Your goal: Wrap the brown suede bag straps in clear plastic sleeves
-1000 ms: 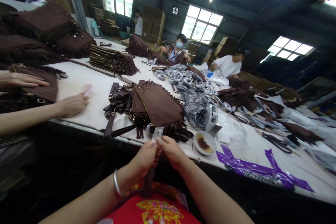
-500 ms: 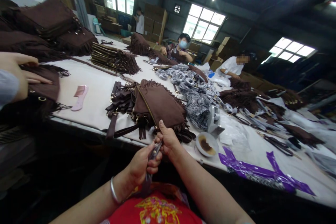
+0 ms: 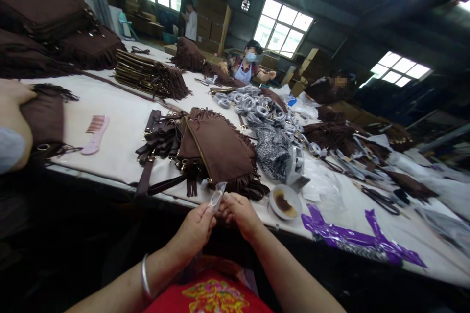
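Near the table's front edge, my left hand [image 3: 199, 226] pinches a small metal clasp in clear wrapping [image 3: 217, 197]. My right hand [image 3: 240, 212] is closed beside it, its fingertips against the wrapping's right side. Just beyond both hands lies a brown fringed bag [image 3: 220, 146] with a slanting gold zipper, on top of other brown pieces. Dark brown straps [image 3: 157, 139] with metal hooks spread out at its left. A white bowl with brown residue [image 3: 284, 202] stands to the right of my right hand.
A pink comb [image 3: 96, 134] lies left on the white table [image 3: 121, 156]; a co-worker's hand [image 3: 14, 112] rests by another bag. Wrapped rings [image 3: 249, 102], patterned cloth [image 3: 273, 151], a tape dispenser [image 3: 296, 168], purple tape [image 3: 352, 234] and scissors [image 3: 380, 199] lie beyond or right.
My hands have moved lower and slightly apart, and the wrapped clasp now shows above my left fingers. The view has shifted slightly. A person across the table has raised a hand.
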Action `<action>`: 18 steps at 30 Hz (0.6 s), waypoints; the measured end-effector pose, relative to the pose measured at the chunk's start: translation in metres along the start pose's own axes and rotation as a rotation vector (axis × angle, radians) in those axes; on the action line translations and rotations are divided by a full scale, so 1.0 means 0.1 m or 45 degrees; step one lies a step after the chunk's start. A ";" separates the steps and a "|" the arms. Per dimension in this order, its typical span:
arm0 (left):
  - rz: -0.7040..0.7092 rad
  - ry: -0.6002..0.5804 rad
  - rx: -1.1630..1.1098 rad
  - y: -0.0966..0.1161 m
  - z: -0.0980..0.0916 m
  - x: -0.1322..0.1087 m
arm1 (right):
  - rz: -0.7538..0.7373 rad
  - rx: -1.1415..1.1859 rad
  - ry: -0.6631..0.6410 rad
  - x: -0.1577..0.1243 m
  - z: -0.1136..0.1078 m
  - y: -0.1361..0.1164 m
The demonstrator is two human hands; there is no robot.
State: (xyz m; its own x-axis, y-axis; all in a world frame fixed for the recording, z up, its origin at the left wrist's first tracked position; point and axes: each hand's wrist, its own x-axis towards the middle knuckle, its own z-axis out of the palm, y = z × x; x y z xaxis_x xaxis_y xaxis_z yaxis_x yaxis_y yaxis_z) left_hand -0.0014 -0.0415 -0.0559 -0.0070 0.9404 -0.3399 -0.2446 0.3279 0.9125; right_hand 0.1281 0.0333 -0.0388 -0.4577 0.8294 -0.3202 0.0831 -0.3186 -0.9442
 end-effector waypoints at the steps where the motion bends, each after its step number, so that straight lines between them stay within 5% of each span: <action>1: 0.070 0.020 0.080 0.00 0.01 0.00 | -0.059 -0.163 0.057 -0.01 -0.01 0.00; 7: 0.621 0.157 0.881 -0.03 -0.08 0.03 | -0.376 -0.821 0.340 0.18 0.09 -0.05; 12: 0.836 0.208 1.269 -0.11 -0.24 0.17 | -0.416 -0.979 0.318 0.11 0.09 -0.04; 15: 0.821 0.228 1.209 -0.13 -0.27 0.23 | -0.627 -1.066 0.360 -0.04 -0.19 -0.16; 18: 0.704 0.222 1.085 -0.15 -0.27 0.25 | -0.720 -1.026 0.692 -0.14 -0.84 -0.44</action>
State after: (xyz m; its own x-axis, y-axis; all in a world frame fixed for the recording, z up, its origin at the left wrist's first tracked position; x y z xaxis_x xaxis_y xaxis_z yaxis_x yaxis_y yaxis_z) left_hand -0.0236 -0.0254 -0.0846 -0.0666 0.9753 0.2105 0.6041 -0.1285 0.7865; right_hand 0.2052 0.0749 0.0010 -0.1802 0.9135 0.3646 0.6240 0.3927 -0.6756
